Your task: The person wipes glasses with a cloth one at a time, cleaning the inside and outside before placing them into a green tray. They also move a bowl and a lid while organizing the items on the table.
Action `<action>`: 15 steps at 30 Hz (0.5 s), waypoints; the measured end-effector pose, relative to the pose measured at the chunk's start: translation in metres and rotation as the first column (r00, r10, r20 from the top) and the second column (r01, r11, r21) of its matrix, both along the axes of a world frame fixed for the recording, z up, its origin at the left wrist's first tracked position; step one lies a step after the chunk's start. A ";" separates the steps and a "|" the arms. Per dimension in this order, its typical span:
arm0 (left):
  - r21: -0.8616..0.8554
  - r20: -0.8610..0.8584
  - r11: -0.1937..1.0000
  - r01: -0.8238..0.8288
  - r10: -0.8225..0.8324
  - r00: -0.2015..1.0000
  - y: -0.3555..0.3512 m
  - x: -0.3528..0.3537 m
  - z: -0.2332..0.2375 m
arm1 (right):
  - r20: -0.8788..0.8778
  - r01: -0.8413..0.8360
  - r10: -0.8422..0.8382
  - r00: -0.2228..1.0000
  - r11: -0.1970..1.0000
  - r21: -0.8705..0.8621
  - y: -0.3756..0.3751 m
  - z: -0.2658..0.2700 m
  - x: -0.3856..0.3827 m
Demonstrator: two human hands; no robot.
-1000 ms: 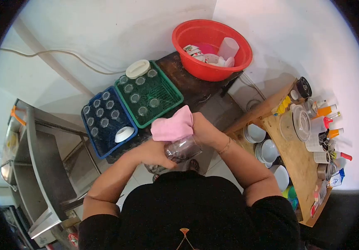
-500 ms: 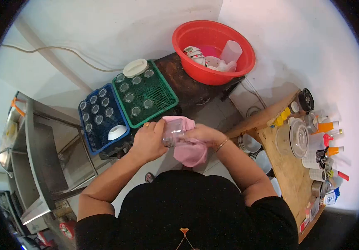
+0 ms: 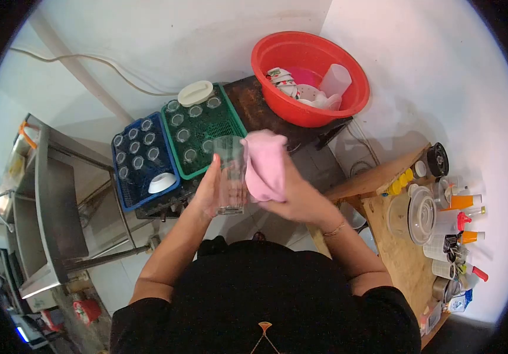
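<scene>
A clear drinking glass (image 3: pixel 231 183) stands upright in the grasp of my left hand (image 3: pixel 208 190), whose fingers wrap its left side. Close on the right, my right hand (image 3: pixel 289 192) is closed around a pink cloth (image 3: pixel 265 165), partly smeared by motion. The cloth's left edge comes right up to the side of the glass. Behind the glass is a green basket (image 3: pixel 232 105) with several upturned glasses and an oval white lid (image 3: pixel 195 93) at its far edge. Beside it, a blue basket (image 3: pixel 125 200) holds more upturned glasses and a white bowl (image 3: pixel 162 183).
A red basin (image 3: pixel 348 115) with bowls and a translucent jug (image 3: pixel 336 79) stands at the back on a dark table (image 3: pixel 242 100). To the right, a wooden shelf (image 3: pixel 392 253) carries plastic containers (image 3: pixel 423 215) and bottles. A metal counter (image 3: pixel 56 236) is at the left.
The glass has gone from tilted inside the cloth to upright. My right hand has drawn the pink cloth off it, up and to the right. My left hand still grips the glass.
</scene>
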State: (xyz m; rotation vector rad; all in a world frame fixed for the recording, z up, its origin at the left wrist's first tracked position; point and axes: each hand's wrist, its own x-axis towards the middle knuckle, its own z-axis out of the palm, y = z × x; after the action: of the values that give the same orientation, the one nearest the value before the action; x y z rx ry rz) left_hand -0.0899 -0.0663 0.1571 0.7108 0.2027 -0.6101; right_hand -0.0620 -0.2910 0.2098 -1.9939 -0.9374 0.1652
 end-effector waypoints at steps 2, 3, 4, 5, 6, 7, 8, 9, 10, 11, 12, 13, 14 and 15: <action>0.076 0.073 0.973 -0.220 0.215 0.974 -0.023 0.008 0.017 | -0.038 -0.112 0.124 0.992 0.965 0.235 0.030 0.005 -0.012; -0.034 0.077 0.983 -0.181 0.184 0.980 -0.026 0.012 0.008 | -0.053 -0.007 0.023 0.998 0.960 0.279 0.050 0.003 -0.022; -0.035 0.080 0.984 -0.175 0.178 0.981 -0.027 0.013 0.007 | -0.050 -0.002 0.017 0.999 0.960 0.279 0.059 -0.001 -0.020; 0.036 0.060 0.979 -0.200 0.197 0.979 -0.027 0.015 0.006 | -0.136 0.131 -0.100 0.986 0.962 0.239 0.066 -0.009 -0.015; 0.106 0.040 0.969 -0.222 0.219 0.975 -0.026 0.016 0.006 | -0.219 0.258 -0.216 0.952 0.948 0.187 0.072 -0.016 -0.009; 0.117 0.008 0.966 -0.229 0.230 0.973 -0.026 0.015 0.020 | -0.179 0.291 -0.246 0.952 0.909 0.298 0.077 -0.020 0.003; 0.115 0.013 0.967 -0.226 0.226 0.974 -0.024 0.018 0.021 | -0.174 0.293 -0.250 0.952 0.908 0.299 0.081 -0.020 0.014; 0.089 0.028 0.973 -0.211 0.209 0.977 -0.021 0.019 0.020 | -0.237 0.319 -0.249 0.939 0.887 0.333 0.085 -0.020 0.023; 0.066 0.043 0.979 -0.192 0.190 0.981 -0.017 0.019 0.019 | -0.300 0.349 -0.246 0.922 0.863 0.365 0.089 -0.019 0.029; 0.049 0.032 0.977 -0.206 0.205 0.978 -0.012 0.022 0.013 | -0.296 0.357 -0.255 0.920 0.859 0.367 0.093 -0.016 0.034; 0.044 0.038 0.980 -0.195 0.194 0.980 -0.003 0.023 0.013 | -0.274 0.364 -0.277 0.921 0.861 0.354 0.095 -0.010 0.039; 0.028 0.044 0.993 -0.115 0.113 0.993 0.007 0.024 0.013 | -0.250 0.369 -0.296 0.922 0.866 0.338 0.097 -0.005 0.045; 0.014 0.051 0.999 -0.036 0.035 0.998 0.015 0.025 0.012 | -0.226 0.372 -0.311 0.923 0.870 0.322 0.100 -0.001 0.051; 0.012 0.054 0.999 -0.030 0.029 0.998 0.018 0.026 0.013 | -0.261 0.442 -0.371 0.891 0.838 0.320 0.105 -0.005 0.061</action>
State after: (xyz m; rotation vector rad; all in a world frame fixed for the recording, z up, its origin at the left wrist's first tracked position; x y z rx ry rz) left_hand -0.0638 -0.0482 0.1705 0.7341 0.1671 -0.5612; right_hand -0.0006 -0.1859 0.2044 -1.7366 -0.3658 -0.0626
